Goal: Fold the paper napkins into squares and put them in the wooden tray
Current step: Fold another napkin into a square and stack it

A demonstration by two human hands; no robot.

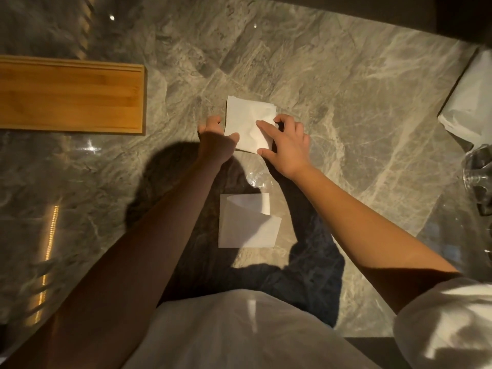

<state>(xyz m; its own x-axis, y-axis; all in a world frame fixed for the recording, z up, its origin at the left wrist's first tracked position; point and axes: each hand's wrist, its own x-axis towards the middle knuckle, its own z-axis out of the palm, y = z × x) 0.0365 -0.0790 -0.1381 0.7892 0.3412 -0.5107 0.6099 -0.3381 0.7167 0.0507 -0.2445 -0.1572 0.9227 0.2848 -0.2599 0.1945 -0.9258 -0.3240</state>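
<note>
A white paper napkin [246, 117], folded to a small square, lies flat on the marble table [332, 83]. My left hand [217, 137] holds its left edge, thumb on the near-left corner. My right hand [286, 145] presses its right side, forefinger flat on top and thumb at the near-right corner. A second napkin [247, 225], loosely folded with a flap showing, lies closer to me between my forearms. The wooden tray [72, 95] sits at the far left with nothing visible in it.
A pile of white napkins [471, 99] lies at the right edge of the table. Clear glassware [479, 177] stands just below it on the right. The table's near edge runs under my chest.
</note>
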